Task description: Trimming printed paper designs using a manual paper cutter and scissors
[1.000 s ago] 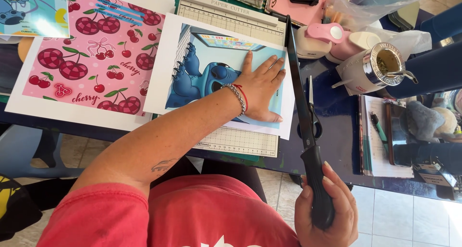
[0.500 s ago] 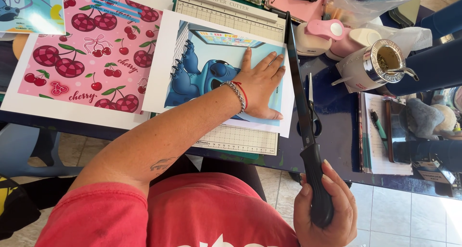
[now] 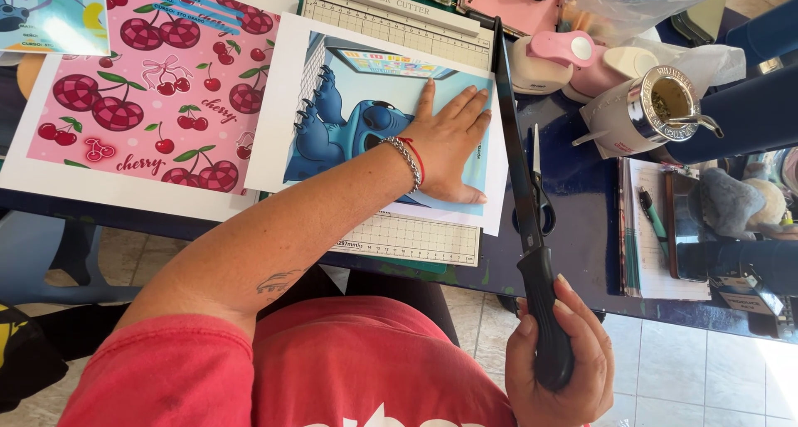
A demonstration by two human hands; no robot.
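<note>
Pinning the thin, floppy print [image 3: 391, 103] flat with an open left hand [image 3: 449, 144]; right hand [image 3: 557, 352] at 5 o'clock grips the stiff cutter handle [image 3: 549, 327].

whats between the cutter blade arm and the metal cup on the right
In the head view, a pair of scissors lies on the dark blue table between the blade arm and the metal cup, close beside the arm; the rest is bare tabletop.

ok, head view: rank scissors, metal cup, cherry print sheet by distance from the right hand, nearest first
From the right hand, at the cutter's handle:
1. scissors, just above it, right of the blade arm.
2. metal cup, farther up and right.
3. cherry print sheet, far left across the table.
</note>
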